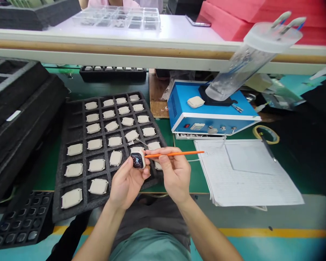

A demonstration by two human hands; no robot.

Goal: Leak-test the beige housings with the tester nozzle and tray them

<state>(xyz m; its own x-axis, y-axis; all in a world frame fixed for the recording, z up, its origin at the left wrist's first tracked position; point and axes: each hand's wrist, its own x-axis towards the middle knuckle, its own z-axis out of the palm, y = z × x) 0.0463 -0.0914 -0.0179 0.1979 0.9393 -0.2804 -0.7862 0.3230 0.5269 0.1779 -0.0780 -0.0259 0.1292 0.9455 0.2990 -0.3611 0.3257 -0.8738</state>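
Got a small watch (137, 161) in the left hand (127, 185) right now, with the grip snug around the pale case and the lit dark screen facing up. Holding it above the near right part of a black foam tray (75, 134) full of pale watch-shaped pieces (98, 186) in little compartments. Pinching an orange stick (176, 154) pen-style in the right hand's (176, 175) grip, with the tip right at the side of the watch. Can't really tell if touching or just beside it. Also got a blue box (176, 99) farther right on the green counter (184, 146), with a clear tube (235, 69) and another pale piece (195, 102) on top, plus lined paper (220, 181) in front and a tape roll (275, 137) near that.
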